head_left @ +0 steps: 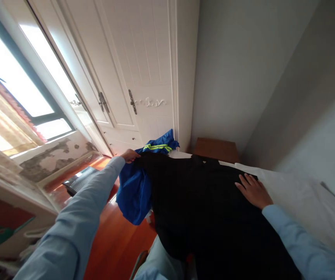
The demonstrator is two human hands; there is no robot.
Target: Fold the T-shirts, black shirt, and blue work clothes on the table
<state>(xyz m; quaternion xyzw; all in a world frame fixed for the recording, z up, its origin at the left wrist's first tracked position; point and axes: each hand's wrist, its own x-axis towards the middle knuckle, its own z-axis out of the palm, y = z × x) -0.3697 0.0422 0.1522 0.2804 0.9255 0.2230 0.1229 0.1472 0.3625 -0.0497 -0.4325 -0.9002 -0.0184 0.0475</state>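
A black shirt (196,194) lies spread in front of me, its neckline at the far edge and its lower part running down toward my lap. My left hand (130,155) has its fingers closed on the shirt's far left corner. On the far right part of the shirt, my right hand (255,190) lies flat with its fingers apart. Beneath and beyond the shirt's left side is blue clothing (135,194) that hangs over the edge. A yellow-green striped piece of it (158,147) shows behind the shirt.
A white wardrobe (152,58) with dark handles stands ahead. A brown wooden piece of furniture (216,149) sits beside it against the grey wall. White sheeting (295,198) covers the surface at right. On the reddish floor (112,241) at left is a dark ribbed object (81,179), near the window (18,70).
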